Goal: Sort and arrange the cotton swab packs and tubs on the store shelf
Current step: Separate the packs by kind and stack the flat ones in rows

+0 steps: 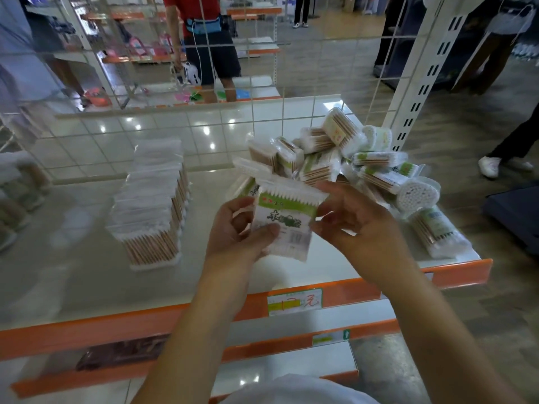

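Observation:
A flat cotton swab pack (pixel 284 217) with a green label is held above the white shelf (pixel 87 272), label facing me. My left hand (pixel 237 231) grips its left side, thumb across the front. My right hand (pixel 354 225) pinches its right edge. More packs sit behind it in my left hand. A neat row of stacked swab packs (pixel 151 205) lies on the shelf to the left. A loose heap of packs and round tubs (pixel 358 167) lies at the right end of the shelf.
A wire grid panel (pixel 204 123) backs the shelf and a slotted white upright (pixel 420 91) stands at the right. An orange front rail with a price tag (pixel 294 301) runs below my arms. People stand in the aisle beyond. More swab stacks (pixel 17 193) lie far left.

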The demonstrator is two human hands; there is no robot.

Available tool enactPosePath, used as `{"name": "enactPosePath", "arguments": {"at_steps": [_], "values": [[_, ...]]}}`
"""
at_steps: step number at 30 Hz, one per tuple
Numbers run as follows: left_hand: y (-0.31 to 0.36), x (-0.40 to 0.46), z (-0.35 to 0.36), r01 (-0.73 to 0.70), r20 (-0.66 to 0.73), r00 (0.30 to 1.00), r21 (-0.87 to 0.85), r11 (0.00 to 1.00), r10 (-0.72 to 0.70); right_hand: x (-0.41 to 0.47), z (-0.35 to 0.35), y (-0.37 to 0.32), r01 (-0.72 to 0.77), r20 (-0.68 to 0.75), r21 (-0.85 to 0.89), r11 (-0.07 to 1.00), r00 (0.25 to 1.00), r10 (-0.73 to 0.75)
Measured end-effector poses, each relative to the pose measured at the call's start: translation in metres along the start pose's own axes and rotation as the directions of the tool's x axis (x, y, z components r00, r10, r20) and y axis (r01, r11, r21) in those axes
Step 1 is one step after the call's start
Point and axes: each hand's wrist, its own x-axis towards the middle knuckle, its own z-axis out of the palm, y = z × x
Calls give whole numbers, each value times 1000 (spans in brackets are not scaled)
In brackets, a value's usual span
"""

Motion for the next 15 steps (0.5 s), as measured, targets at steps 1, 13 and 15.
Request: {"name": "enactPosePath", "arguments": {"at_steps": [1,13,15], "values": [[-3,-4,5,-12,-10,1000,-25,1000,12,-1,3,-1,-11,-22,45,999,1000,12],[-8,-17,14,-61,86,994,-149,987,74,-7,13,-7,-74,-124,287,955,986,113],[-8,-17,13,-52,114,991,-149,987,69,-6,13,-7,-86,-121,298,951,985,127]]}}
